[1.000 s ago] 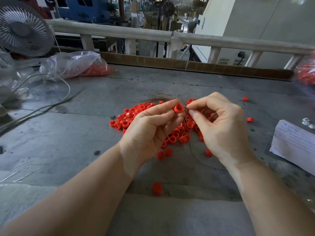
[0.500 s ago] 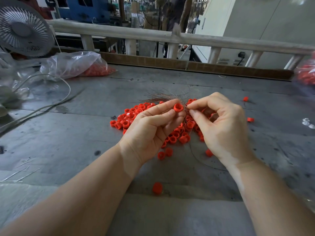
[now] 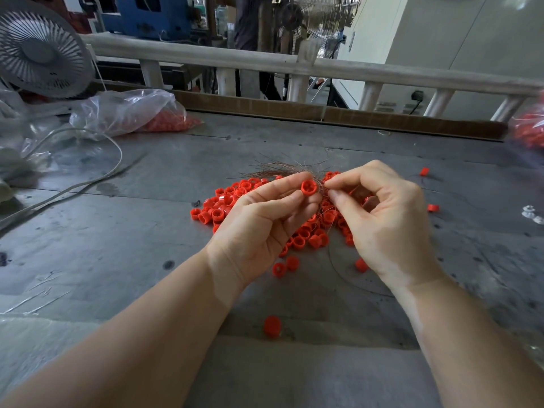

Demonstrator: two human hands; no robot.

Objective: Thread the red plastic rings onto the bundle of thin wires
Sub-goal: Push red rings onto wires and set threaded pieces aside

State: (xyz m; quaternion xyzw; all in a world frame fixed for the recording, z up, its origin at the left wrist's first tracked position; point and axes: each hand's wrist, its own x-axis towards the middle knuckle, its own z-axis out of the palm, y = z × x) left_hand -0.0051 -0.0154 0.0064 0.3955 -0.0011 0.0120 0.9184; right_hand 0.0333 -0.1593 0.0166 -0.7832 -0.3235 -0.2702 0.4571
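**Ring up at the wires**

My left hand point(image 3: 259, 231) pinches one ring point(image 3: 308, 187) above the pile point(image 3: 229, 206); my right hand point(image 3: 382, 222) pinches the wires point(image 3: 279, 169) just beside it. Far left, a clear bag point(image 3: 123, 110) holds more red pieces.

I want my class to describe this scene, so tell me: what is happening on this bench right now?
A person sits at a grey metal table. The left hand pinches one small red plastic ring, its opening facing the camera. The right hand pinches the thin brownish wire bundle right beside that ring. A heap of loose red rings lies under the hands.
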